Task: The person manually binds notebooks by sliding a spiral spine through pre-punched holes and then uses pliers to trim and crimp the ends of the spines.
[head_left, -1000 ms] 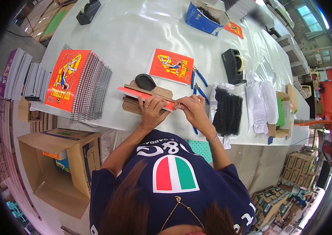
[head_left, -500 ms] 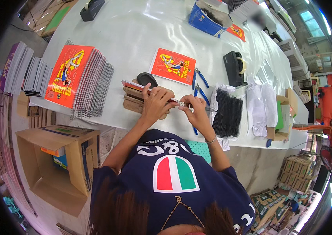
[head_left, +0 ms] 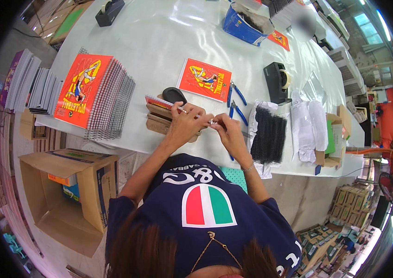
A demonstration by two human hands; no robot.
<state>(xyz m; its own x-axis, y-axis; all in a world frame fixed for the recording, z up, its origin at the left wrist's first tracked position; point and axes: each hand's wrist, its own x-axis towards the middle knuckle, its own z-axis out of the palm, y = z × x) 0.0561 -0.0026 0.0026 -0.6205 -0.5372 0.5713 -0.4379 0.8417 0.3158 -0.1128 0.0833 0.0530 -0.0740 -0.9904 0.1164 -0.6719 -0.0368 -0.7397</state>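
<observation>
A notebook point(head_left: 157, 101) stands on edge in a brown slotted block point(head_left: 157, 125), its reddish cover seen nearly edge-on. My left hand point(head_left: 188, 121) is closed over the notebook's near end, thumb and fingers on either side. My right hand point(head_left: 228, 132) pinches a thin spiral coil point(head_left: 212, 123) at that end, close to my left fingertips. Much of the coil is hidden by my fingers. A black oval dish point(head_left: 174, 95) sits just behind the block. Beyond it lies a red notebook point(head_left: 204, 79) with a volleyball picture, and beside that are blue-handled cutters point(head_left: 237, 109).
A stack of coil-bound red notebooks point(head_left: 85, 92) rises at the left. Black coils point(head_left: 268, 136) lie on white wrapping at the right, near a tape dispenser point(head_left: 277, 82). A blue box point(head_left: 247, 24) stands at the back. Below the table's left edge is an open carton point(head_left: 66, 194).
My right hand has drawn slightly inward and up, its fingers now bunched closer to my left hand at the coil. The notebook stays in the block.
</observation>
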